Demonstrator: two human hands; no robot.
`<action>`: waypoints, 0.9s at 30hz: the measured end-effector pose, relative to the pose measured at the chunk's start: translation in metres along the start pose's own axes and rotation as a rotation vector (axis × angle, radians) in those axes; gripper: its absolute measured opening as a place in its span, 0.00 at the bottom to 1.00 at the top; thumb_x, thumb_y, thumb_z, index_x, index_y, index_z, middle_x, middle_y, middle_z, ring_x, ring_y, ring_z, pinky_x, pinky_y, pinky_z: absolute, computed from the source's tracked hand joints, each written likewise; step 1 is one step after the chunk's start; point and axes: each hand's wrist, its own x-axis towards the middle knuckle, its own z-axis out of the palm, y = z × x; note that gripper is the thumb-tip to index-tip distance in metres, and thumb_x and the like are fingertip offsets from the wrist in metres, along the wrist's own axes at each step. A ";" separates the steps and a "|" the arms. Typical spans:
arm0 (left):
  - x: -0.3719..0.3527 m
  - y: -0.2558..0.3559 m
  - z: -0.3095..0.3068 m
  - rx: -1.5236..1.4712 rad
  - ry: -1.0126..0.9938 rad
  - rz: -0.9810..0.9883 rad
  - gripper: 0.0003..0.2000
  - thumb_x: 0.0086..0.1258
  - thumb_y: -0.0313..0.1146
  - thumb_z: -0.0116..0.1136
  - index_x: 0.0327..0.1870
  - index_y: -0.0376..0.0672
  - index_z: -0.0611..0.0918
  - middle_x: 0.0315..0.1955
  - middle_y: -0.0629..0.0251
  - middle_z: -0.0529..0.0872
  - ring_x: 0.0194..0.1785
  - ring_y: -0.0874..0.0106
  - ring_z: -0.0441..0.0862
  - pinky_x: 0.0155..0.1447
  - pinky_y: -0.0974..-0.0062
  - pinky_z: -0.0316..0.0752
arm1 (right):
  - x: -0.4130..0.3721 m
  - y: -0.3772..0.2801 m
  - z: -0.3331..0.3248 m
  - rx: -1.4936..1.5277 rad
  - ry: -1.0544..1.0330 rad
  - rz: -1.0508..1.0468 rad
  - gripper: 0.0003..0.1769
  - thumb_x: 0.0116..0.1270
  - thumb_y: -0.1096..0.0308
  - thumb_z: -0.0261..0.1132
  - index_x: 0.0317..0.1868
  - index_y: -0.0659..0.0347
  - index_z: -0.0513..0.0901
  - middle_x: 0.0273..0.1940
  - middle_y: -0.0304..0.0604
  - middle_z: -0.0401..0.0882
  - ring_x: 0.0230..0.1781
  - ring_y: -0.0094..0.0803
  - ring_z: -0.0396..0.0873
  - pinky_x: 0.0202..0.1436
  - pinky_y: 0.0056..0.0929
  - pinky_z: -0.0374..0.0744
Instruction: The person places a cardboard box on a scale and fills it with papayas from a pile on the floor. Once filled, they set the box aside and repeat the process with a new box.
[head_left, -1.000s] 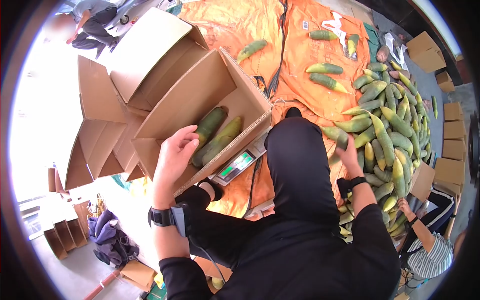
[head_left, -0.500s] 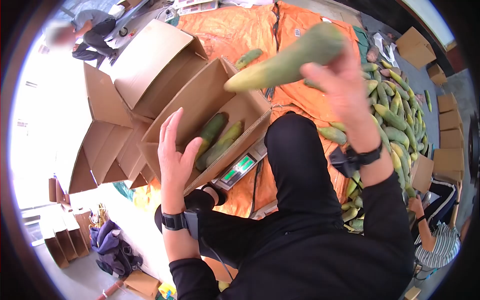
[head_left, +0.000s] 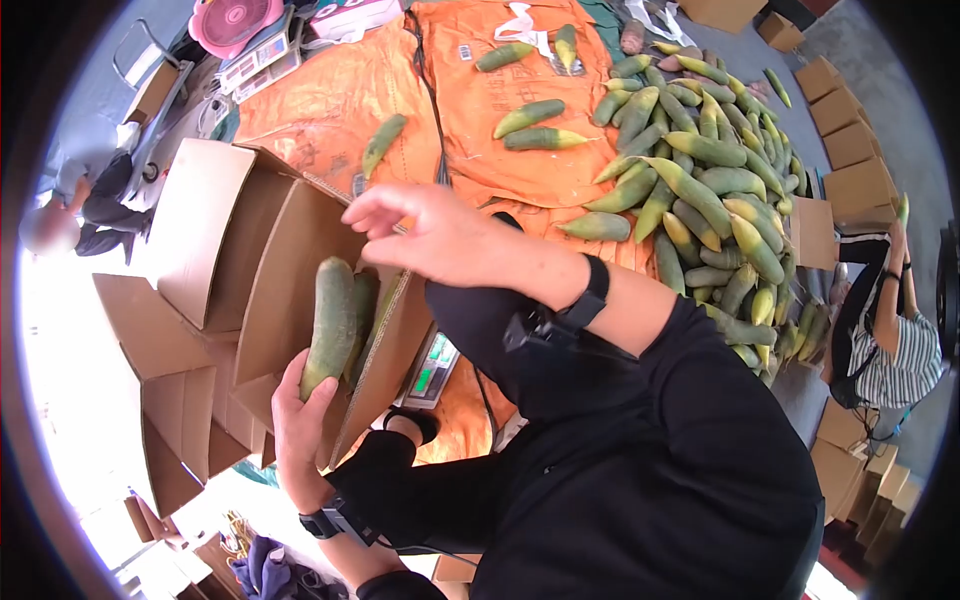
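My left hand (head_left: 302, 412) is wrapped round the lower end of a long green radish (head_left: 331, 315), held at the mouth of an open cardboard box (head_left: 275, 285). Beside it inside the box, more green radish (head_left: 365, 305) shows, partly hidden by the held one. Over the box's right edge hangs my right hand (head_left: 430, 228), its fingers apart and nothing in them. Under the box, a weighing scale (head_left: 432, 372) shows a lit green display; the digits are too blurred to read.
A large heap of green radishes (head_left: 700, 190) lies right on an orange tarp (head_left: 330, 100), with several loose ones nearby. More open cartons (head_left: 195, 230) stand left of the box. One person (head_left: 890, 340) in a striped top is at far right, another (head_left: 100, 205) at far left.
The radish in my right hand has passed to my left hand, down at the box. My right hand has let go and moved left. The view has turned towards the heap.
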 end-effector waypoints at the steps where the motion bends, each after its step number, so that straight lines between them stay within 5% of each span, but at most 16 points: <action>1: 0.003 -0.005 0.002 0.096 0.014 -0.147 0.22 0.61 0.31 0.59 0.57 0.34 0.75 0.41 0.59 0.82 0.46 0.71 0.77 0.54 0.75 0.71 | -0.004 0.009 -0.014 -0.045 0.030 0.031 0.17 0.62 0.69 0.64 0.51 0.63 0.77 0.43 0.39 0.80 0.45 0.25 0.77 0.49 0.25 0.76; 2: 0.007 -0.010 0.003 0.194 0.031 -0.295 0.20 0.62 0.31 0.59 0.55 0.33 0.76 0.38 0.55 0.83 0.43 0.70 0.79 0.51 0.73 0.72 | -0.009 0.024 -0.028 -0.088 0.057 0.061 0.16 0.62 0.69 0.63 0.50 0.64 0.78 0.42 0.39 0.80 0.44 0.25 0.77 0.49 0.25 0.76; 6: 0.023 -0.036 0.010 0.391 -0.011 -0.157 0.20 0.64 0.31 0.57 0.57 0.35 0.76 0.38 0.55 0.84 0.40 0.69 0.80 0.49 0.73 0.73 | -0.051 0.107 -0.083 -0.143 0.210 0.320 0.14 0.64 0.68 0.62 0.48 0.64 0.79 0.43 0.41 0.81 0.44 0.27 0.79 0.50 0.28 0.77; 10: 0.037 -0.028 0.019 0.130 -0.008 -0.365 0.21 0.66 0.28 0.56 0.60 0.36 0.73 0.45 0.53 0.84 0.45 0.69 0.80 0.51 0.74 0.73 | -0.126 0.202 -0.143 -0.576 0.283 0.574 0.15 0.60 0.67 0.65 0.45 0.65 0.79 0.41 0.46 0.82 0.43 0.31 0.80 0.48 0.28 0.77; 12: 0.045 -0.041 0.019 -0.036 0.072 -0.072 0.22 0.66 0.25 0.54 0.63 0.38 0.71 0.52 0.53 0.81 0.50 0.69 0.79 0.55 0.75 0.72 | -0.156 0.219 -0.164 -0.694 0.287 0.790 0.16 0.57 0.66 0.67 0.44 0.66 0.80 0.40 0.48 0.82 0.41 0.36 0.81 0.46 0.30 0.78; 16: 0.048 -0.034 0.017 0.194 0.106 -0.200 0.21 0.66 0.23 0.53 0.62 0.38 0.73 0.53 0.53 0.80 0.51 0.69 0.79 0.56 0.73 0.73 | -0.203 0.268 -0.196 -0.968 0.329 0.981 0.18 0.58 0.67 0.64 0.50 0.59 0.79 0.51 0.50 0.78 0.53 0.44 0.76 0.56 0.39 0.75; 22: 0.044 -0.032 0.024 0.189 0.063 -0.140 0.20 0.65 0.22 0.55 0.60 0.39 0.75 0.48 0.55 0.82 0.46 0.70 0.82 0.50 0.74 0.77 | -0.182 0.283 -0.197 -1.158 0.189 1.076 0.19 0.60 0.72 0.60 0.53 0.56 0.76 0.56 0.47 0.71 0.60 0.45 0.67 0.60 0.42 0.73; 27: 0.045 -0.022 0.030 0.134 0.071 -0.156 0.20 0.63 0.21 0.56 0.58 0.38 0.76 0.46 0.56 0.82 0.46 0.70 0.82 0.51 0.74 0.77 | -0.137 0.295 -0.167 -1.256 -0.001 0.865 0.25 0.57 0.59 0.69 0.56 0.51 0.75 0.57 0.41 0.70 0.64 0.39 0.63 0.62 0.49 0.69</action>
